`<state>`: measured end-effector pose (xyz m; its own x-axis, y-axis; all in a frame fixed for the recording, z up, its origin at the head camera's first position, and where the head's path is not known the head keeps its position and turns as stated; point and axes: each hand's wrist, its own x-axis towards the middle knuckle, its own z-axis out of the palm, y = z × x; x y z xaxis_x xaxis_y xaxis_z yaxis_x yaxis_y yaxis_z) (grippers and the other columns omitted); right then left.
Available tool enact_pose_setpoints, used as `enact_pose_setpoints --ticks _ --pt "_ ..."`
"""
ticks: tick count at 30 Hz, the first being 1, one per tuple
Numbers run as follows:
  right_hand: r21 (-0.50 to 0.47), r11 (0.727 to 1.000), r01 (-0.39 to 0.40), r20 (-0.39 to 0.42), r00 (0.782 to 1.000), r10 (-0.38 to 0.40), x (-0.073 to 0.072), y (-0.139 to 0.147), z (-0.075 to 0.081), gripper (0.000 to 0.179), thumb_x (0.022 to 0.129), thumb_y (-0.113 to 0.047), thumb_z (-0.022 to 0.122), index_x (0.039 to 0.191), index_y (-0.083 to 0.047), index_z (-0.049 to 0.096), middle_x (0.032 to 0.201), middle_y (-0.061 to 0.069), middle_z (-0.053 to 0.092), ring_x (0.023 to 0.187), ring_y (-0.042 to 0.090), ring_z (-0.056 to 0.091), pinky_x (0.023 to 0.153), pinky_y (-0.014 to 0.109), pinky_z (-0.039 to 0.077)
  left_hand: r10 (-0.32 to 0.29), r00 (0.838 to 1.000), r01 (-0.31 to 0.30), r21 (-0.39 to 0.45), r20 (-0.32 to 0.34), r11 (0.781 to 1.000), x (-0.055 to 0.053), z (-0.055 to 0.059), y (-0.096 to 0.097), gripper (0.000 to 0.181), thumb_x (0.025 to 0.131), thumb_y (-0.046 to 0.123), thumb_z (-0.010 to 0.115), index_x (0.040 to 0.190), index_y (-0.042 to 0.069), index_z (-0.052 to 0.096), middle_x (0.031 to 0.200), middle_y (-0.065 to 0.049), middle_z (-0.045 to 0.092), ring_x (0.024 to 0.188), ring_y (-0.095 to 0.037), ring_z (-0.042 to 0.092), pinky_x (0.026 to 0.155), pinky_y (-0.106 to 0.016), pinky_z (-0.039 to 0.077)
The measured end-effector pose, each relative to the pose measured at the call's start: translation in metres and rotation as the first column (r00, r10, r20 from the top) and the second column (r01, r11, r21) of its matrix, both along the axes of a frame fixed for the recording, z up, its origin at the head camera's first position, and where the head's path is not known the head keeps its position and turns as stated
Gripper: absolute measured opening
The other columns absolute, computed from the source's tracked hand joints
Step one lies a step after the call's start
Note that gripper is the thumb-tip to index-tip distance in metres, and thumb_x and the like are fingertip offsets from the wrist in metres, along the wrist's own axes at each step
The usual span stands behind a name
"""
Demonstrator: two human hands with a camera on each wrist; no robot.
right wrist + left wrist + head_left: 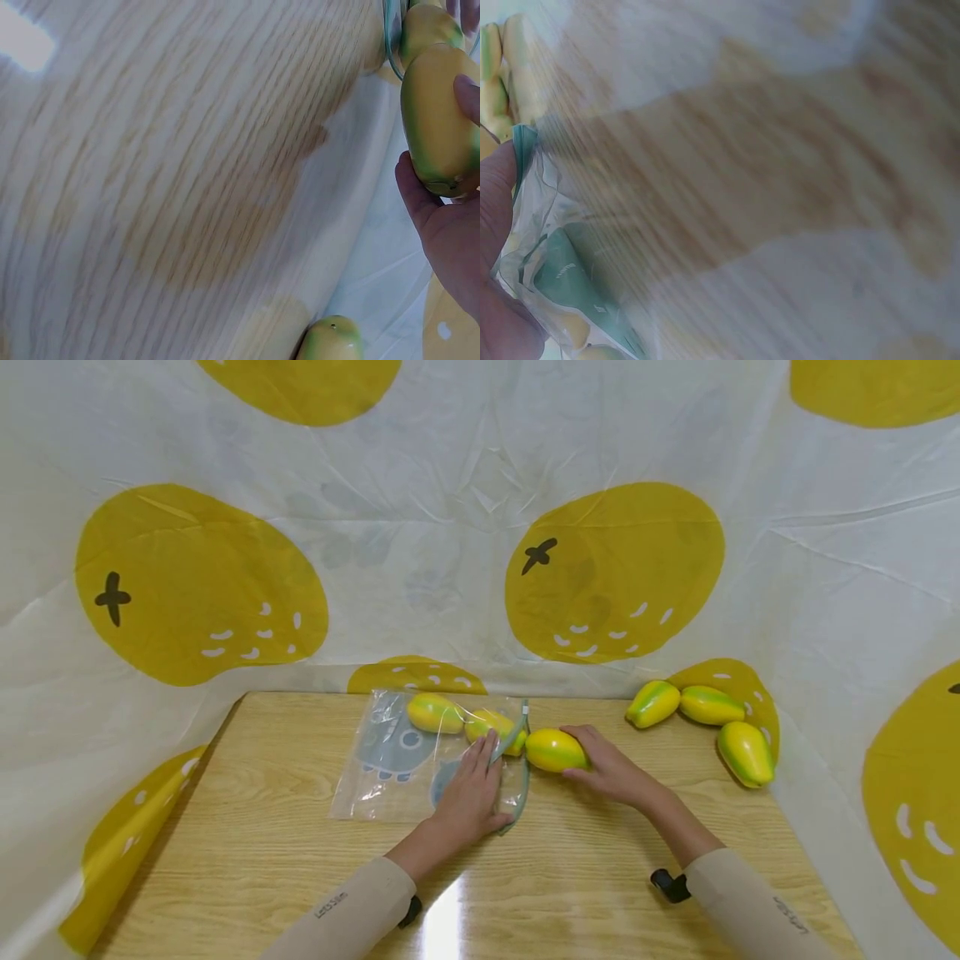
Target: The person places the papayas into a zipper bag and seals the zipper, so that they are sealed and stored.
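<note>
A clear zip bag (397,789) with blue cartoon prints lies on the table, its mouth facing right. Two yellow-green model papayas are in it, one papaya (435,713) deeper inside and another papaya (483,723) near the mouth. My left hand (468,789) lies across the mouth end and holds the rim by its green zip strip (523,142). With thumb and fingers, my right hand (611,768) grips a third papaya (553,750) right at the mouth, end to end with the nearer bagged one. In the right wrist view this held papaya (439,124) shows its stem end towards the palm.
Three more papayas lie at the table's back right: one papaya (652,704), a second papaya (711,705) beside it, and a third papaya (746,754) nearer the right edge. A fruit-printed cloth (420,577) walls the wooden table (300,877) at the back and sides.
</note>
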<state>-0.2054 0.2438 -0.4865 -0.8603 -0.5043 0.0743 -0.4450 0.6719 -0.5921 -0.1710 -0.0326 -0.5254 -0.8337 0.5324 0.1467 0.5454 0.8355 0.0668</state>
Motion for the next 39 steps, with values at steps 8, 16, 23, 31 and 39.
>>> enact_pose_setpoints --ticks 8,16,23,31,39 --pt "-0.015 1.0 0.007 0.029 1.0 -0.007 -0.003 -0.007 -0.006 0.07 0.089 -0.027 0.07 0.145 -0.003 0.035 0.142 0.017 0.046 0.13 0.035 0.047 0.108 0.056 0.038 -0.001 1.0 0.001 0.003 0.013 1.0 0.001 0.001 -0.001 0.111 0.071 0.065 0.073 0.149 -0.001 0.03 0.162 -0.021 -0.005 0.15 -0.035 0.01 0.121 -0.044 0.021" --pt "0.007 1.0 0.022 0.061 0.998 -0.022 -0.006 -0.017 -0.007 0.067 0.09 -0.025 0.068 0.144 -0.002 0.035 0.142 0.018 0.047 0.131 0.034 0.047 0.109 0.054 0.038 -0.018 1.0 0.018 0.014 0.016 1.0 0.001 0.0 -0.001 0.102 0.071 0.064 0.073 0.143 0.0 0.04 0.162 -0.021 -0.004 0.15 -0.036 0.009 0.121 -0.044 0.02" --pt "0.039 0.999 -0.007 0.049 0.999 0.005 -0.006 -0.026 -0.007 0.065 0.092 -0.012 0.063 0.147 0.001 0.031 0.143 0.022 0.042 0.133 0.036 0.042 0.112 0.054 0.034 -0.018 1.0 0.018 0.011 0.013 1.0 0.002 0.0 -0.002 0.108 0.072 0.064 0.073 0.148 -0.001 0.033 0.162 -0.021 -0.004 0.15 -0.035 0.009 0.121 -0.044 0.02" --pt "0.031 0.999 0.008 0.037 0.999 -0.009 -0.009 -0.037 -0.007 0.063 0.09 -0.012 0.067 0.142 0.002 0.036 0.137 0.023 0.046 0.128 0.036 0.047 0.108 0.054 0.039 -0.018 1.0 0.018 0.02 0.017 1.0 0.002 0.002 -0.001 0.112 0.072 0.063 0.073 0.151 -0.001 0.025 0.162 -0.021 -0.005 0.15 -0.035 0.009 0.121 -0.043 0.02" --pt "0.065 0.995 0.081 0.088 0.992 -0.087 -0.017 -0.046 -0.006 0.056 0.09 -0.019 0.068 0.137 -0.004 0.042 0.136 0.013 0.053 0.123 0.027 0.054 0.104 0.047 0.045 -0.023 1.0 0.023 -0.001 0.01 1.0 0.002 0.004 0.001 0.114 0.072 0.064 0.072 0.151 -0.002 0.023 0.162 -0.02 -0.006 0.15 -0.035 0.01 0.121 -0.043 0.021"
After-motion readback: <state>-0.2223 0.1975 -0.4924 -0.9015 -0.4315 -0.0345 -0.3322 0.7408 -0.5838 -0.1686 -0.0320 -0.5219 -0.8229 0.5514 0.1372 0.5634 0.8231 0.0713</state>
